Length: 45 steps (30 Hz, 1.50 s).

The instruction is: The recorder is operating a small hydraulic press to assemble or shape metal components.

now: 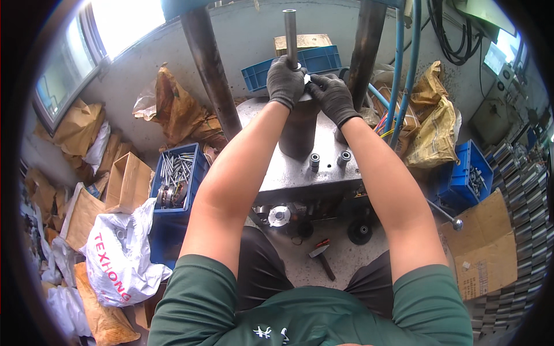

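Both my hands wear dark grey gloves and meet above a thick dark cylinder [298,131] on the metal press table [277,173]. My left hand [285,84] is closed round the lower end of an upright metal shaft [290,34], whose round top end faces up. A light ring [297,67] shows at the shaft's base. Just right of it, my right hand [333,97] has its fingers pinched beside a small white, shiny piece [307,79]; what exactly lies in them is mostly hidden. Two small metal bushings [314,161] [344,157] stand on the table's near side.
Two dark press columns [212,75] [366,52] flank my hands. Behind lies a blue crate [257,76]. A blue bin of metal pins [178,167] stands left, another blue bin [470,176] right. A hammer [323,259] lies on the floor. A ball-ended lever [457,224] juts out at right.
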{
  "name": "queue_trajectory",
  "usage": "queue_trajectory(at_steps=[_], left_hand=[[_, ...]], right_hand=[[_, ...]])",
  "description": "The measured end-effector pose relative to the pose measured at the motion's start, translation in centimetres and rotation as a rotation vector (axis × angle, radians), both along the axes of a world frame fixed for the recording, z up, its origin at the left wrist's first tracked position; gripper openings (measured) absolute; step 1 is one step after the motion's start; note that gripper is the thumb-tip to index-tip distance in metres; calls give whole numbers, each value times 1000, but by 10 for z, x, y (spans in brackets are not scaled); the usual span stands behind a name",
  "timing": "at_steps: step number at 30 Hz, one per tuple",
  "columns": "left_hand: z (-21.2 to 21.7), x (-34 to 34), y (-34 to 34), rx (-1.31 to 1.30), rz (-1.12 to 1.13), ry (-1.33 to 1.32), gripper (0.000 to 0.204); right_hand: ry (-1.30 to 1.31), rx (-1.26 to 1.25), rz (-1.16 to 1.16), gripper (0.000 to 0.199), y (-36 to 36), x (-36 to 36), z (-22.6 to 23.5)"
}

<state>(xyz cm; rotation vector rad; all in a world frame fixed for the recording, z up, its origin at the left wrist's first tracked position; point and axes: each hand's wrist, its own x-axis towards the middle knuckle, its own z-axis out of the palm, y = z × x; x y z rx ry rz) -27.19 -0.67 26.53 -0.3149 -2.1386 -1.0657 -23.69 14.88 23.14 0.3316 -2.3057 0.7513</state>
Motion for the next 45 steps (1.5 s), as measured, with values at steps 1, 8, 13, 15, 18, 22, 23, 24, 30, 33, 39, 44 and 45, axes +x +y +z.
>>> queue_trajectory(at_steps=[1, 8, 13, 15, 18, 22, 23, 24, 30, 33, 39, 44, 45], left_hand=[[-3, 4, 2, -8, -3, 23, 28], [-9, 29, 11, 1130, -746, 339, 39], [-8, 26, 7, 1048, -719, 246, 33], [-10, 24, 7, 1040, -791, 198, 27], [-2, 15, 6, 984, -762, 282, 12], [13, 8, 2, 790, -534, 80, 10], [18, 7, 2, 771, -596, 7, 11], [23, 6, 5, 773, -576, -11, 9], [44, 6, 6, 525, -408, -10, 11], [48, 9, 7, 369, -303, -66, 15], [56, 5, 6, 296, -189, -112, 17], [52, 0, 7, 263, -192, -86, 22], [53, -1, 7, 274, -187, -67, 24]], right_hand=[[22, 2, -30, 34, -1, 1, -1], [22, -45, 33, 36, 1, 3, 5], [15, -8, -41, 55, -1, 7, 8], [13, -2, -28, 57, -1, 9, 10], [-36, 21, -22, 58, 0, 11, 16], [-251, 65, 55, 46, 8, 18, 28], [-286, 69, 43, 46, 11, 23, 29], [-137, 143, 67, 40, 13, 32, 26], [-16, 608, 264, 22, 78, 139, 31], [-132, 806, 233, 10, 128, 222, 45], [-573, 806, 42, 15, 210, 361, 57], [-256, 532, -195, 8, 223, 379, 21], [-257, 524, -197, 8, 223, 374, 19]])
